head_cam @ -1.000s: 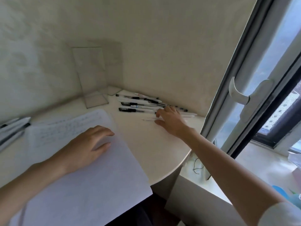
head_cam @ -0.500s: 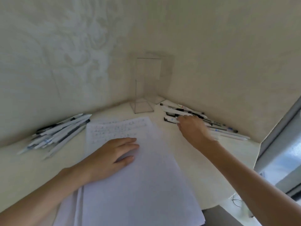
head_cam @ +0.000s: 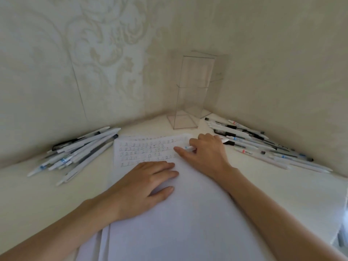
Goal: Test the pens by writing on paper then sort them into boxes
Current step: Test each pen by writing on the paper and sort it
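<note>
The left grip (head_cam: 143, 187) lies open, palm down, fingers straight and flat on the paper (head_cam: 188, 232), pressing near the sheet's middle. The paper is the top sheet of a small stack on the counter (head_cam: 282, 194), reaching from the near edge toward the back corner. Its far end carries several rows of small handwritten marks (head_cam: 143, 149).

The right grip (head_cam: 209, 157) is closed around a white pen (head_cam: 189, 147), of which only a short length shows between forefinger and thumb. It sits over the paper's far right corner, just beside the last marks. Whether the tip touches the sheet cannot be told.

Two heaps of pens lie on the counter. The left heap (head_cam: 79, 153) runs along the left wall, beside the paper's far left corner. The right heap (head_cam: 254, 146) runs along the right wall, just behind the right grip. In the back corner stand two tall clear boxes (head_cam: 195, 87), upright and close together.
</note>
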The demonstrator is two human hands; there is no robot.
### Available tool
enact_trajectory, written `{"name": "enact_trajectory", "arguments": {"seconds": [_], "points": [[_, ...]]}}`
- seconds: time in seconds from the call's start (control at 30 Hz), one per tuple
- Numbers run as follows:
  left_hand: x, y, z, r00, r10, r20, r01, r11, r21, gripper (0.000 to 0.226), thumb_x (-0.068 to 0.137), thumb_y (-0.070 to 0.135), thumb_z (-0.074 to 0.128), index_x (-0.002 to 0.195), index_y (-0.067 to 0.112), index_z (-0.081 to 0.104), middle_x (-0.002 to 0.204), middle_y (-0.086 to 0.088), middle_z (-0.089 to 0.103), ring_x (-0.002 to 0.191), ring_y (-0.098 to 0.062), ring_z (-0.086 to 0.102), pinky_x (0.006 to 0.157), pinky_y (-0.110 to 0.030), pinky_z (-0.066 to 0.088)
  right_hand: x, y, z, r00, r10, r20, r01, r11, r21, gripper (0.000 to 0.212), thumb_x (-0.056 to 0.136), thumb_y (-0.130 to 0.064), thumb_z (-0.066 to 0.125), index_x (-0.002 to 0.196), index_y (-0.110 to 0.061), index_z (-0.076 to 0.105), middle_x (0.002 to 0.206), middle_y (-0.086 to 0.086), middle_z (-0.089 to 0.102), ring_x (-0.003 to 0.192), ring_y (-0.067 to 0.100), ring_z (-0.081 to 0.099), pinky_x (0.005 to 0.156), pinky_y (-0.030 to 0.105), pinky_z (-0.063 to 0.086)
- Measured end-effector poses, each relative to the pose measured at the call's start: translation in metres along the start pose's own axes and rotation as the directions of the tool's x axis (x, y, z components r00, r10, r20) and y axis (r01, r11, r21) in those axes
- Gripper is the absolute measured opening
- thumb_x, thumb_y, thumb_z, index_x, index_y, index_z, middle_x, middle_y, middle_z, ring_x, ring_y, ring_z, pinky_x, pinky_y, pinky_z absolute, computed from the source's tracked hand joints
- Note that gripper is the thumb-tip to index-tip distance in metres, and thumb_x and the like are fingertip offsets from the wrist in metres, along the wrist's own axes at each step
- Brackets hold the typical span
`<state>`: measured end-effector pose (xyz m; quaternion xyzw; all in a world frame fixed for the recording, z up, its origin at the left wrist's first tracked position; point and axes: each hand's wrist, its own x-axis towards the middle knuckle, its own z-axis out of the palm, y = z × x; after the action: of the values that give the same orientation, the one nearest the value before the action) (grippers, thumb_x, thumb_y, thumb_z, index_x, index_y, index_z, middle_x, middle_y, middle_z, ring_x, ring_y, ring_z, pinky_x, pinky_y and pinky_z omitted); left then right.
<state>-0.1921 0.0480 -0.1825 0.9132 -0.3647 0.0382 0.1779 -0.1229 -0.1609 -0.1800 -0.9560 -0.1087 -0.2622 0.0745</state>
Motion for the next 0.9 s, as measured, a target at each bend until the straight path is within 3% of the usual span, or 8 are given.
{"name": "enact_trajectory", "arguments": {"seconds": [0.17,0.27,0.37,0.43,0.57,0.63,0.77,0.9], "points": [[-0.001,-0.004,0.004,1.0,-0.004,-0.014,0.004,1.0,-0.006,0.07,0.083,0.072,0.008,0.136,0.039,0.039,0.145,0.024,0.026,0.129,0.01,0.015,0.103,-0.005,0.001,0.0,-0.006,0.004,0.987,-0.013,-0.159,0.02,0.999,0.041,0.049,0.075,-0.064,0.038,0.054,-0.02,0.037,0.052,-0.003,0.04,0.058,0.022,0.046,0.067,0.031,0.032],[0.0,-0.003,0.003,1.0,-0.002,0.004,0.002,1.0,0.003,0.068,0.083,0.072,0.008,0.136,0.04,0.037,0.145,0.025,0.025,0.128,0.011,0.014,0.102,-0.004,0.001,0.006,-0.003,-0.001,0.961,-0.08,-0.264,0.109,0.989,0.096,0.053,0.076,-0.066,0.049,0.067,-0.014,0.053,0.067,0.001,0.056,0.061,0.019,0.05,0.064,0.031,0.039],[0.0,-0.003,0.002,1.0,-0.005,0.016,0.005,1.0,0.018,0.063,0.085,0.068,0.011,0.137,0.041,0.034,0.145,0.027,0.023,0.126,0.015,0.01,0.101,-0.003,-0.001,0.007,-0.005,-0.015,0.924,-0.102,-0.37,0.234,0.915,0.33,0.03,0.086,-0.029,0.055,0.094,0.0,0.062,0.085,0.01,0.06,0.064,0.012,0.05,0.054,0.033,0.045],[0.0,-0.003,0.003,0.999,-0.007,0.034,0.006,1.0,0.03,0.061,0.086,0.066,0.011,0.138,0.041,0.032,0.146,0.025,0.022,0.129,0.012,0.01,0.102,-0.004,-0.001,0.002,-0.011,-0.026,0.921,-0.002,-0.39,0.234,0.802,0.549,0.028,0.088,-0.014,0.041,0.1,0.003,0.06,0.085,0.007,0.059,0.072,0.007,0.049,0.064,0.023,0.043],[0.001,-0.002,0.003,0.998,0.017,0.063,-0.021,0.998,0.067,0.063,0.086,0.064,0.003,0.143,0.042,0.02,0.149,0.025,0.007,0.131,0.013,-0.004,0.102,-0.006,-0.008,-0.004,-0.022,-0.037,0.957,0.291,-0.017,-0.142,0.516,0.844,0.041,0.097,-0.028,0.033,0.086,-0.001,0.062,0.075,0.005,0.061,0.068,0.005,0.051,0.065,0.015,0.039],[0.002,0.001,0.001,0.994,-0.001,0.108,-0.007,0.997,0.08,0.061,0.085,0.061,0.001,0.143,0.046,0.009,0.147,0.028,-0.006,0.126,0.017,-0.018,0.099,-0.004,-0.016,-0.003,-0.023,-0.036,0.928,0.3,0.219,-0.321,0.351,0.879,0.051,0.099,-0.041,0.039,0.084,-0.001,0.066,0.065,0.014,0.067,0.056,0.009,0.055,0.057,0.021,0.043],[0.004,0.005,-0.003,0.996,-0.019,0.084,0.014,0.998,0.055,0.062,0.084,0.063,0.007,0.142,0.043,0.019,0.149,0.025,0.008,0.131,0.012,-0.003,0.099,-0.004,-0.009,0.0,-0.022,-0.026,0.909,0.252,0.332,-0.414,0.458,0.787,0.027,0.084,-0.03,0.069,0.069,-0.011,0.057,0.053,0.002,0.06,0.047,0.006,0.048,0.05,0.017,0.041],[0.008,0.013,0.001,1.0,-0.015,-0.014,0.016,0.997,0.071,0.058,0.084,0.055,0.016,0.127,0.029,0.043,0.137,0.009,0.037,0.123,-0.006,0.029,0.1,-0.016,0.019,0.006,-0.018,-0.021,0.898,0.27,0.348,-0.437,0.44,0.785,0.023,0.082,-0.008,0.061,0.067,-0.013,0.044,0.045,0.002,0.054,0.041,0.009,0.041,0.044,0.02,0.034]]}}
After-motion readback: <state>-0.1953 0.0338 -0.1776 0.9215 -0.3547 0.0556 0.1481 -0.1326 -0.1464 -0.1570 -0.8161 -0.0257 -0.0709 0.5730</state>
